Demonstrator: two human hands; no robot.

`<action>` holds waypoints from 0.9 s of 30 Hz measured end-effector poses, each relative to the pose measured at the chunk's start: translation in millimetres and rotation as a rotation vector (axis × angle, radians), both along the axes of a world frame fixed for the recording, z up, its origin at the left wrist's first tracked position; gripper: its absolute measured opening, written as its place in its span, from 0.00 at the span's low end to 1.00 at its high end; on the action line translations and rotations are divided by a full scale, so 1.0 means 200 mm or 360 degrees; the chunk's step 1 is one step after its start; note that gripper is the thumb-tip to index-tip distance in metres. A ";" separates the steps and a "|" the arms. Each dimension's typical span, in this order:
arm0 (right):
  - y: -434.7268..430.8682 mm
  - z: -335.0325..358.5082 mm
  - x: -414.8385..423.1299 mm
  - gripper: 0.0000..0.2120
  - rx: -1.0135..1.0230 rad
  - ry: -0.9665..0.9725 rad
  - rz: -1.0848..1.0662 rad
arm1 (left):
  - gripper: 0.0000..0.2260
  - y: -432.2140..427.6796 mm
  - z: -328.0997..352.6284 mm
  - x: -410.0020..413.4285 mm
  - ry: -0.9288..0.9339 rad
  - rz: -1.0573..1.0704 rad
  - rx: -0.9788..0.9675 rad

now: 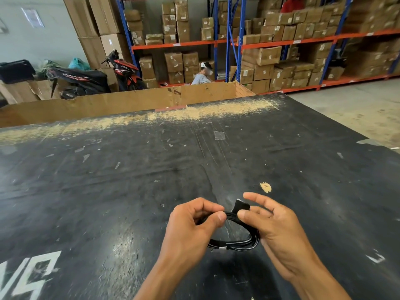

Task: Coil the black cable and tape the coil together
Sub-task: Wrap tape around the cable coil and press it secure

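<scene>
The black cable [234, 243] is wound into a small round coil, held just above the black table [151, 180] near its front edge. My left hand [194, 226] pinches the coil's top left between thumb and fingers. My right hand [275, 230] holds the coil's right side, thumb pressing a short strip of black tape [240, 206] against the top of the coil. The strip's free end sticks up past my right thumb. My right index finger is stretched out above the tape.
The table is scuffed, with a tape scrap [219, 135] and a worn tan band along its far edge. A large open cardboard box [129, 100] stands behind it. Beyond are parked scooters [121, 72], shelving racks full of cartons [281, 57], and a seated person [202, 76].
</scene>
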State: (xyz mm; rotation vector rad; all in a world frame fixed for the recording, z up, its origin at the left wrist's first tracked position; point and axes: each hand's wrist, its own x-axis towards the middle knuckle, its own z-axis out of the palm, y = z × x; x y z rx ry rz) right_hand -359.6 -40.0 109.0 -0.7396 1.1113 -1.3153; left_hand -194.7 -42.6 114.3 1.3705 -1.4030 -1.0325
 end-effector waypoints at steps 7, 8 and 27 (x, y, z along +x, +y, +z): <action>0.00 0.00 -0.04 0.06 -0.0081 0.0233 0.0256 | 0.04 -0.01 -0.02 0.01 -0.0008 -0.0036 -0.0007; 0.00 0.00 -0.04 0.05 -0.0104 0.0298 0.0232 | 0.05 0.00 -0.02 0.00 0.0017 -0.0035 -0.0004; -0.01 0.00 0.04 0.15 -0.0183 0.0695 -0.0010 | 0.06 0.08 -0.04 0.02 0.0371 -0.0052 0.0034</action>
